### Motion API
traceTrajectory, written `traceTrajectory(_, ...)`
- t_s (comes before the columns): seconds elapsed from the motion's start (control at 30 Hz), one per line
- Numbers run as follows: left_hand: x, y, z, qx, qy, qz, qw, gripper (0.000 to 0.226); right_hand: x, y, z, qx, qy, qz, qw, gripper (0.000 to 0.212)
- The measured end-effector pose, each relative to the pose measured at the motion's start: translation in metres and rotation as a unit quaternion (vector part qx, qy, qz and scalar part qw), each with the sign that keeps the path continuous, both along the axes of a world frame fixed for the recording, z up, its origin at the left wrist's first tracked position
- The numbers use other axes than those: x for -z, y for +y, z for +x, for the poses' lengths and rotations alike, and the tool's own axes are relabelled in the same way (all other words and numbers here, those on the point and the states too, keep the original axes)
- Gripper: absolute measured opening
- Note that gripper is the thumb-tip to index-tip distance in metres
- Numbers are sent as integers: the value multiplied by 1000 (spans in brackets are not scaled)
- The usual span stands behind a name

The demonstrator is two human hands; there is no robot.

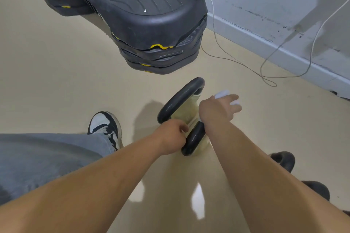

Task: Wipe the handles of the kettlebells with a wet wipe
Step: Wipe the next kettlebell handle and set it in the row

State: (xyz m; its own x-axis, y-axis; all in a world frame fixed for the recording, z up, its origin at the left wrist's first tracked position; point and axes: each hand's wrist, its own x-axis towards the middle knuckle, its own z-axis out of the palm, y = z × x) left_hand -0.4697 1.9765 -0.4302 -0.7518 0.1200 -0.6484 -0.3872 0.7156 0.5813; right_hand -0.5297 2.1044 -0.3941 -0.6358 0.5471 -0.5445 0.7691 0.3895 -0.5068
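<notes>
Likely heavy and rigid, the pale-yellow kettlebell (186,110) with thick black loop handle (181,96) sits on the beige floor (56,85) at 6 o'clock from the black-and-yellow step platform (142,17), left hand (170,136) clamped on its handle at 8 o'clock, right hand (216,109) at 3 o'clock clutching the limp white wet wipe (222,93).

black handle (181,98), white wipe (222,93), beige floor (56,81)

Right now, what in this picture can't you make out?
All in the head view:
- Wipe: mostly hidden inside the right hand; only white bits show.
- Kettlebell body: covered by its handle and both hands.
- Left hand: fingers curl out of sight, so its grip is unclear.
- Dark shapes behind the right forearm: unidentifiable.
- Cable: far end cut off by the right edge.
</notes>
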Motion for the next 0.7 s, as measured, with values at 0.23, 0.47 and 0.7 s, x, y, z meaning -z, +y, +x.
traceTrajectory(0.23,6,1,-1,-7,-11,-4,1000,35,4,24,-22,-58,-23,-50,997,14)
traceTrajectory(0.47,1,1,-3,-6,-12,0,1000,35,7,40,-19,-22,-35,-155,987,45)
traceTrajectory(0.7,-1,0,-5,4,-11,-8,1000,37,12,16,27,-148,122,110,975,59)
